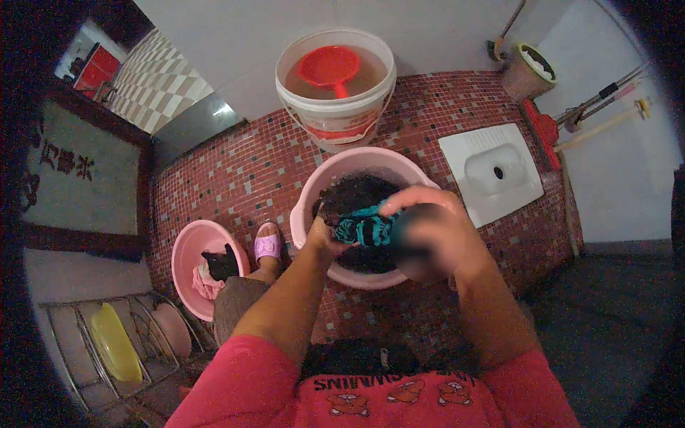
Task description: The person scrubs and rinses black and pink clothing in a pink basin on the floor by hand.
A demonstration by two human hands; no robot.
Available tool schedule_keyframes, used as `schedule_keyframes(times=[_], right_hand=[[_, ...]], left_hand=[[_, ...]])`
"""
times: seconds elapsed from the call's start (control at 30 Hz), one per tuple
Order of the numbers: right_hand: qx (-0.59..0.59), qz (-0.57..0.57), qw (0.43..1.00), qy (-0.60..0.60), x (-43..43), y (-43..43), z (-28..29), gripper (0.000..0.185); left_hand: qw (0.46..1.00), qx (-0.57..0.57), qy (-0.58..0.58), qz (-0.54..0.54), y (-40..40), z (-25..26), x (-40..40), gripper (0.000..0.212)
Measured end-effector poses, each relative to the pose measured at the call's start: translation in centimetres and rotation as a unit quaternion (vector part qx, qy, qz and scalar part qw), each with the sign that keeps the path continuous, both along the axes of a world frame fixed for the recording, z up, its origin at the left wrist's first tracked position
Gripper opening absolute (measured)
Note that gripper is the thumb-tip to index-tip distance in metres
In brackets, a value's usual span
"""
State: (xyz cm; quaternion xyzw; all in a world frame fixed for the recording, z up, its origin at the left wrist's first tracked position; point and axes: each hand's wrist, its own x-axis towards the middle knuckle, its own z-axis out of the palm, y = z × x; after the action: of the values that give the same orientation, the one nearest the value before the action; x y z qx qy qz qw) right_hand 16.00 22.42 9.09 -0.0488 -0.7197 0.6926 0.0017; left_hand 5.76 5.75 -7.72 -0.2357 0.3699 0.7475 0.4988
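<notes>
A large pink plastic basin [369, 155] stands on the floor before me, with dark wet fabric [358, 192] in it. Stretched between my hands over the basin is a teal-and-black patterned cloth [369, 231]. My left hand [327, 238] grips the cloth's left end, its fingers mostly hidden by the fabric. At the other end, my right hand [447, 230] holds the cloth; a blurred patch covers part of this hand, and its index finger lies along the cloth's upper edge.
Beyond the basin, a white bucket [337, 120] of water holds a red dipper [330, 67]. A squat toilet [497, 171] lies to the right. At left are a smaller pink basin [182, 267] with clothes, my slippered foot [267, 247] and a metal rack [80, 342].
</notes>
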Motion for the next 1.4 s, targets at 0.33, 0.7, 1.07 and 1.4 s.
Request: schedule_keyframes(times=[0.33, 0.7, 1.07, 1.4], right_hand=[[0.435, -0.092, 0.887, 0.126, -0.7, -6.8, -8.3, 0.041], [0.315, -0.183, 0.929, 0.06, -1.4, -5.0, -12.5, 0.025], [0.363, -0.269, 0.891, -0.046, -1.6, 3.9, -23.0, 0.029], [0.513, 0.126, 0.799, -0.287, 0.4, -4.1, -30.4, 0.054]], left_hand=[[0.97, 0.143, 0.194, -0.013, 1.7, 1.6, 0.1, 0.028], [0.971, -0.122, 0.189, -0.084, 2.3, 1.3, 0.5, 0.032], [0.917, -0.231, 0.155, -0.286, 2.4, 1.9, 1.0, 0.075], [0.948, -0.191, 0.135, -0.215, -0.3, -0.4, -0.2, 0.057]])
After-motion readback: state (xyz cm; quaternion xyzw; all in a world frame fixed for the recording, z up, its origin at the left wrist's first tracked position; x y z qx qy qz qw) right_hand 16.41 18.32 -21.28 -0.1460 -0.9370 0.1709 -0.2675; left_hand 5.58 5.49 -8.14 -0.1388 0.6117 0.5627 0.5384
